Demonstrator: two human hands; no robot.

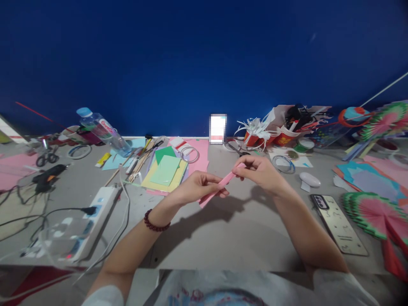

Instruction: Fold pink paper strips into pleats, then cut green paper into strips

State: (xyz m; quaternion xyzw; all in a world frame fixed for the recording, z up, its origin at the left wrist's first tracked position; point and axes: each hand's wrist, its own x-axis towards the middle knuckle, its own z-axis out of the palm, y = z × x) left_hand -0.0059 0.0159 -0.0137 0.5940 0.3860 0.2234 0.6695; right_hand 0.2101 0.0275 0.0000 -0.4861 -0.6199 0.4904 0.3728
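A narrow strip of pink paper [227, 179] slants up to the right above the grey table, held between my two hands. Near its lower end my left hand [204, 187] is closed, thumb on top and fingers beneath. My right hand [255, 172] pinches the upper end between thumb and fingers. A dark red bead bracelet [156, 222] circles my left wrist. Left of my left hand lies a stack of coloured paper with a light green sheet [165, 171] on top. Behind my right hand, dark-handled scissors [237, 149] lie partly hidden.
A power strip [95, 223] with cables and a glue gun [51, 176] occupy the left. A bottle [106, 131] leans at the back left. Red paper cups [283, 137] hold white paper strips and tools. On the right lie a phone [339, 225] and a watermelon-coloured paper fan [379, 212].
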